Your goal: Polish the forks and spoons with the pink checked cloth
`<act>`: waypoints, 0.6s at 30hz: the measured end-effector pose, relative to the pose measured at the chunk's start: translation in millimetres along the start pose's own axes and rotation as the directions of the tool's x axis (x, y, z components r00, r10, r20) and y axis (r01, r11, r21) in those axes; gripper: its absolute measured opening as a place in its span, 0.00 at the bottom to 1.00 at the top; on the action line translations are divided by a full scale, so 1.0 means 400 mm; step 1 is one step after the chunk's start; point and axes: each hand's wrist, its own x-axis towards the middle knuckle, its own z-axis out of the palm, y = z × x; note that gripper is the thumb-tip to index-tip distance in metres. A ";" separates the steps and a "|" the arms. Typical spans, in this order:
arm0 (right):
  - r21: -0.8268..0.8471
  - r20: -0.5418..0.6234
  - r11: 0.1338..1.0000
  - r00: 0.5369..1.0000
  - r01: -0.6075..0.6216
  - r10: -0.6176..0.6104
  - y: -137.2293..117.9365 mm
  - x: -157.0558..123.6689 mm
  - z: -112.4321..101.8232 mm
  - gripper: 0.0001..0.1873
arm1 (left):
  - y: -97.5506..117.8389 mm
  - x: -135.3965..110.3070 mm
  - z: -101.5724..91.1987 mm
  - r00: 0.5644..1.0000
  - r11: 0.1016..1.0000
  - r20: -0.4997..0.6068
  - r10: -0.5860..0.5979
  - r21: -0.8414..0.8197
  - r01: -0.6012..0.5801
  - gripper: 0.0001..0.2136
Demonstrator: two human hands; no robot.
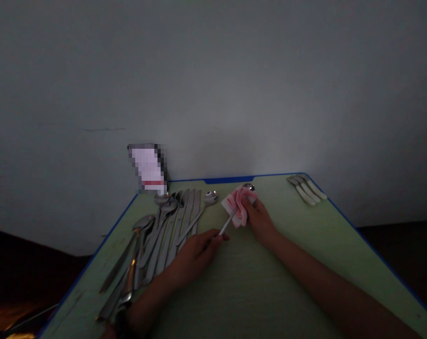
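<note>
My left hand [205, 244] is closed on the handle end of a metal spoon [227, 223], which slants up and away to the right. Around the upper part of that spoon, my right hand [257, 214] grips a pink and white cloth [238, 205]. The spoon's shiny bowl shows just beyond the cloth; the stretch of handle inside it is hidden. Left of the cloth lies another spoon [210, 198], its handle pointing toward my left hand. Close by my left forearm spreads a group of metal cutlery [164, 240], with several knives and spoons partly overlapping.
Several forks with pale handles [307, 189] lie at the table's back right corner. A phone-like device [149, 167], pixelated, leans on the wall [213, 84] at the back left. The light green table [262, 292] has a blue edge and meets the wall.
</note>
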 end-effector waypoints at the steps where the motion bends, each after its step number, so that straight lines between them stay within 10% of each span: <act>1: -0.016 -0.066 1.000 0.998 0.005 -0.006 -0.002 -0.002 0.006 0.17 | -0.002 0.001 0.002 1.000 1.000 -0.016 0.004 -0.010 -0.004 0.18; 8: 0.605 -0.121 0.795 0.983 -0.037 0.138 -0.016 0.029 0.005 0.14 | -0.008 0.003 0.010 0.991 1.000 -0.131 -0.023 -0.023 0.020 0.19; 18: 0.607 -0.007 0.781 0.981 -0.150 0.194 -0.021 0.024 -0.010 0.07 | -0.004 0.000 0.011 0.997 0.998 -0.080 0.005 0.060 -0.001 0.19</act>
